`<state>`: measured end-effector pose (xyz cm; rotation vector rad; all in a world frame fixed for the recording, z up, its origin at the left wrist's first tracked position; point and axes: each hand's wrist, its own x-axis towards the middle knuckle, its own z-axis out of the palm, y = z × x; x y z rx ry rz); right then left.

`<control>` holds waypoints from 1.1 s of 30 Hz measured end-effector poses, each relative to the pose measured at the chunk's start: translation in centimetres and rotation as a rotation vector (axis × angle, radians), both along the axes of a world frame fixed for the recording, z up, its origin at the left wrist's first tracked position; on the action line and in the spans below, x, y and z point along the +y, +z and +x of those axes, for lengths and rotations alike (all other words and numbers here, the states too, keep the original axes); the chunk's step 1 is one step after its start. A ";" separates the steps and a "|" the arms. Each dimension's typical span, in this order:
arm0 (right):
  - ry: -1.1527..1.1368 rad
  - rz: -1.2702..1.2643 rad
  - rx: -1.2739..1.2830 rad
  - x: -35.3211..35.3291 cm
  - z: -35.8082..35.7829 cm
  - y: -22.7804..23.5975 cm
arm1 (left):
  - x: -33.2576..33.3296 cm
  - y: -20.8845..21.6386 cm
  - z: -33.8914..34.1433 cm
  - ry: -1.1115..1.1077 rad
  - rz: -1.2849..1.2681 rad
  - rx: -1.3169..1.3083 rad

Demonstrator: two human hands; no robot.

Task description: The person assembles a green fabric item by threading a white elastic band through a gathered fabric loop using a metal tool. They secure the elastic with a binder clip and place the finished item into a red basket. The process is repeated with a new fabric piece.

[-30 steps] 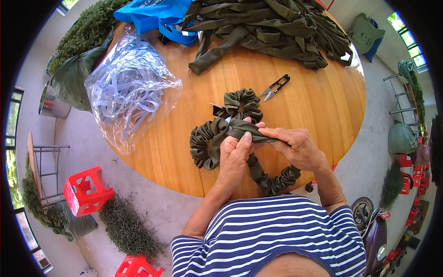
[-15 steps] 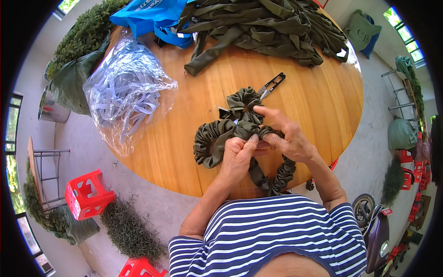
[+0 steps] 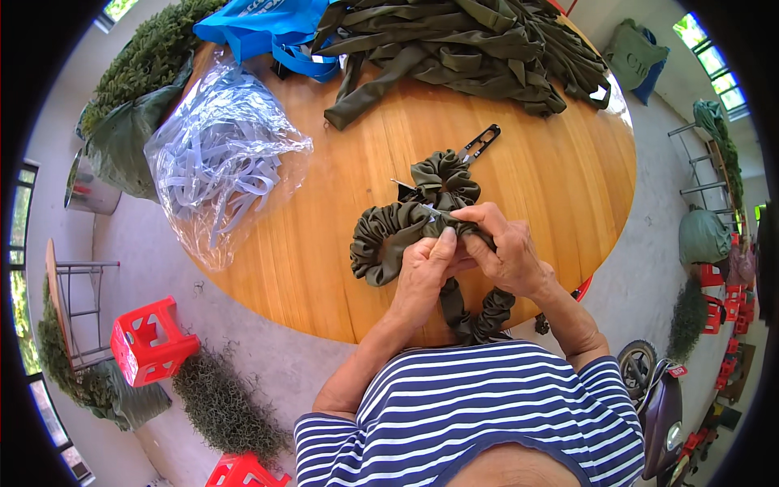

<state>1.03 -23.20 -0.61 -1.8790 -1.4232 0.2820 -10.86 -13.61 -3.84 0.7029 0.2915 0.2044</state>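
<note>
My left hand [image 3: 422, 272] pinches an olive-green gathered fabric tube [image 3: 388, 237] between thumb and fingers. Close beside it, my right hand [image 3: 510, 256] grips the same ruffled fabric, its index finger laid across the top. A small white strip [image 3: 434, 216] shows at the fabric by my fingertips. One ruffled loop bulges out to the left, another gathered part [image 3: 446, 178] lies beyond my hands, and a further length [image 3: 487, 318] hangs toward my striped shirt. Thread snips [image 3: 480, 144] with black handles lie just past the far ruffle, which covers their tips.
On the round wooden table [image 3: 324, 178], a clear plastic bag of pale elastic strips [image 3: 223, 154] lies left. A blue bag [image 3: 264, 32] and a heap of flat olive fabric strips [image 3: 454, 53] are at the far side. A red stool [image 3: 152, 341] stands on the floor at left.
The ruffled fabric has shifted slightly right and the far ruffle now overlaps the snips' tips. My right index finger has come down onto the fabric, and the near length is more bunched.
</note>
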 end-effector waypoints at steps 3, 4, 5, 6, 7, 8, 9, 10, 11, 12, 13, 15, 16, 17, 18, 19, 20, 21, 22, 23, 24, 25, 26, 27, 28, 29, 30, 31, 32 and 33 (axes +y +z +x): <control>-0.015 0.110 -0.104 0.6 -1.0 0.6 | 0.7 0.6 0.2 0.013 -0.113 -0.008; -0.012 0.169 -0.162 0.7 -1.3 1.1 | 0.8 1.1 0.3 0.061 -0.140 0.021; -0.070 0.124 -0.098 0.3 -1.5 2.0 | 1.0 1.5 0.4 0.108 -0.167 0.050; -0.122 0.080 -0.033 -0.3 -1.6 3.2 | 1.8 2.0 0.3 0.104 -0.270 0.004; -0.175 0.037 0.032 -0.7 -1.5 3.8 | 2.2 2.5 0.0 0.137 -0.294 -0.009; -0.082 -0.086 0.076 -1.0 -1.1 3.8 | 2.5 2.9 -0.2 0.171 -0.318 -0.022; 0.002 -0.209 0.119 -1.4 -0.5 3.8 | 2.5 3.1 -0.1 0.182 -0.331 -0.046; 0.087 -0.332 0.162 -1.6 -0.3 3.7 | 2.4 3.1 -0.1 0.195 -0.344 -0.071; 0.132 -0.298 0.170 -1.4 -0.8 2.9 | 2.4 3.2 -0.1 0.209 -0.357 -0.095; 0.112 -0.258 0.218 -1.4 -1.1 2.2 | 2.4 3.2 0.0 0.208 -0.349 -0.094; 0.094 -0.218 0.264 -1.4 -1.2 1.6 | 2.4 3.1 0.1 0.207 -0.340 -0.092; 0.061 -0.113 0.369 -1.2 -1.5 0.4 | 2.1 2.9 0.2 0.202 -0.145 -0.079; 0.045 -0.049 0.428 -1.0 -1.7 -0.2 | 1.4 2.8 0.2 0.195 -0.052 -0.034; 0.029 0.015 0.485 -0.9 -1.9 -0.5 | 0.6 2.7 0.0 0.187 0.042 0.011; 0.022 0.003 0.476 -0.8 -2.1 -0.6 | 0.2 2.6 0.0 0.177 0.132 0.052; 0.014 -0.010 0.468 -0.8 -2.3 -0.6 | 0.7 3.1 -0.3 0.140 0.092 0.052; 0.005 -0.023 0.459 -0.9 -2.4 -0.5 | 1.1 3.1 -0.4 0.102 0.070 0.058; 0.024 -0.070 0.480 -1.0 -2.3 -0.1 | 1.6 3.1 -0.7 0.073 0.050 0.064; 0.042 -0.118 0.501 -1.3 -1.9 0.7 | 2.0 3.1 -0.9 0.043 0.029 0.069; 0.061 -0.165 0.522 -1.3 -1.5 1.4 | 2.2 3.3 -1.2 0.058 0.013 0.091; -0.006 -0.132 0.536 -1.0 -0.8 1.8 | 2.6 3.4 -1.3 0.018 0.026 0.098; -0.077 -0.100 0.551 -0.5 -0.1 2.3 | 2.9 3.6 -1.3 -0.027 0.038 0.106; -0.147 -0.066 0.564 -0.1 0.6 2.7 | 3.1 3.7 -1.3 -0.071 0.051 0.114; -0.131 -0.042 0.627 0.9 0.7 3.0 | 3.1 4.3 -1.0 -0.097 0.092 0.142; -0.114 -0.014 0.686 2.5 0.4 3.5 | 3.2 4.3 -0.8 -0.149 0.088 0.125; -0.095 0.015 0.745 3.6 0.4 3.9 | 3.5 4.2 -0.7 -0.200 0.083 0.107; -0.056 0.011 0.765 4.3 0.9 3.6 | 3.8 4.1 -0.6 -0.247 0.077 0.091; -0.017 0.006 0.781 4.9 1.5 2.9 | 4.1 4.2 -0.7 -0.264 0.084 0.090; 0.023 0.001 0.797 5.2 1.9 2.3 | 4.4 4.3 -0.8 -0.280 0.092 0.089; 0.031 0.067 0.828 5.6 2.0 1.9 | 4.7 4.3 -1.0 -0.283 0.095 0.093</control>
